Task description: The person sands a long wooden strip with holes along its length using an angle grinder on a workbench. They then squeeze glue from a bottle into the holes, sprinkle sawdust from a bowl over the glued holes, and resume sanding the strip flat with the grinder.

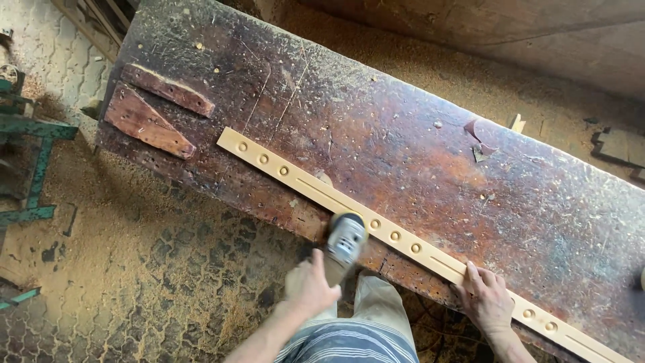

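A long pale wooden strip (302,180) with round holes and narrow slots lies diagonally along the near edge of a dark, worn workbench (403,134). My left hand (308,288) grips the body of a grey power sander (345,238), whose head rests on the strip's near edge about midway along. My right hand (485,296) lies flat on the strip farther right, fingers spread over its edge and pressing it onto the bench.
Two reddish wooden wedges (149,122) lie at the bench's far left end. A green metal frame (33,168) stands on the left. Sawdust covers the paved floor (154,269). Small chips and scraps lie by the bench's far side (516,122).
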